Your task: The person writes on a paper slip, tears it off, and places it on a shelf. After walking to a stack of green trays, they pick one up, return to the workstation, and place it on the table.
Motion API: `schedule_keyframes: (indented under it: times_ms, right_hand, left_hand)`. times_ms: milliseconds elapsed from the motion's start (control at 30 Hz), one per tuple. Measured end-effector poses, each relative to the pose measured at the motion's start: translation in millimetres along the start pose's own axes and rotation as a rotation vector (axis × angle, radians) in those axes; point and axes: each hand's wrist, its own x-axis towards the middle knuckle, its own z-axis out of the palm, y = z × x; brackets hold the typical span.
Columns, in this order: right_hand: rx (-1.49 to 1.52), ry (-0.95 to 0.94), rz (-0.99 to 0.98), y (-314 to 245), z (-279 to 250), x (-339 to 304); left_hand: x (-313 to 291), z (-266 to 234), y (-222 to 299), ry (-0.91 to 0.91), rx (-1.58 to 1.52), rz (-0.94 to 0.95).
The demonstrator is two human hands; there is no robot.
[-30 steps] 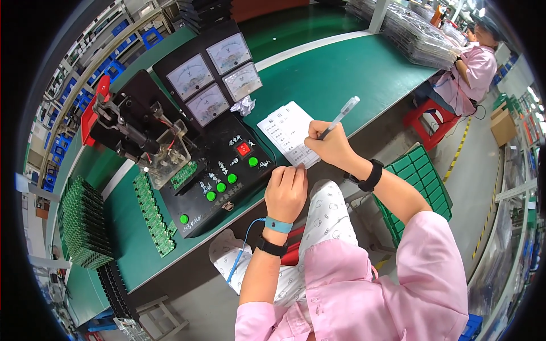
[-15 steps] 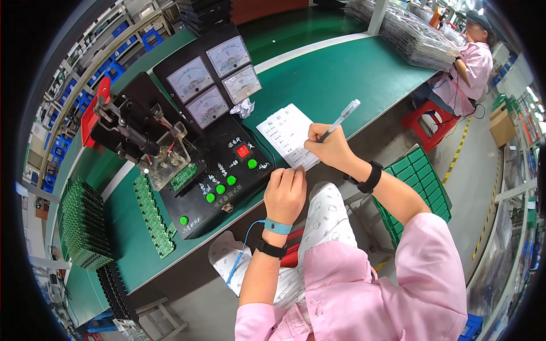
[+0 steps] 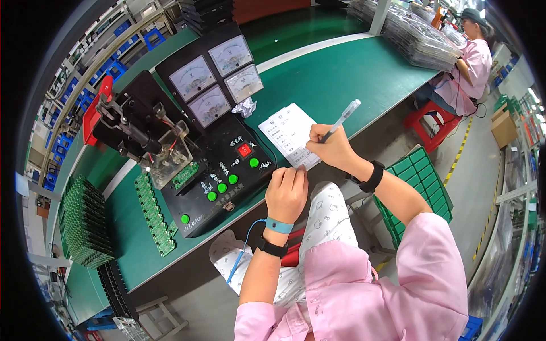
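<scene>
My right hand (image 3: 332, 149) is closed round a pen (image 3: 348, 112) with a clear, greyish barrel, which slants up and to the right. It rests on the right side of a white printed paper form (image 3: 286, 128) at the table's near edge; the pen's tip is hidden by my fingers. At the form's lower edge, my left hand (image 3: 286, 195) presses its bent fingers together on the paper, its thumb out of sight. A blue wrist strap with a cord circles my left wrist. Left of the form stands a black test box (image 3: 213, 170) with green buttons and a red switch.
Analog meters (image 3: 209, 106) and a clamp fixture (image 3: 153, 145) rise behind the buttons. A strip of green circuit boards (image 3: 154, 213) lies left of the box, beside a board stack (image 3: 85, 221). Crumpled paper (image 3: 244, 107) touches the meters. A green tray (image 3: 418, 184) stands right; a co-worker (image 3: 472, 68) sits beyond.
The view has shifted very slightly. Both hands stay at the form, and the pen keeps nearly the same slant.
</scene>
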Motion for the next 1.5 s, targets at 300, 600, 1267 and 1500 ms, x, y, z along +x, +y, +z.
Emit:
schedule_keyframes:
  times_ms: [300,600,1267,1500]
  right_hand:
    - [0.018,0.046,-0.006,5,-3,2]
    - [-0.003,0.016,0.003,5,-4,2]
    - [0.005,0.047,-0.003,4,-4,3]
    - [0.051,0.044,-0.094,0,2,-8]
  left_hand:
    - [2,-3,1,-0.011,-0.010,-0.004]
    - [2,-1,1,-0.008,-0.010,-0.008]
    - [5,-3,0,0.015,0.031,0.002]
    - [4,-4,0,-0.006,0.008,0.003]
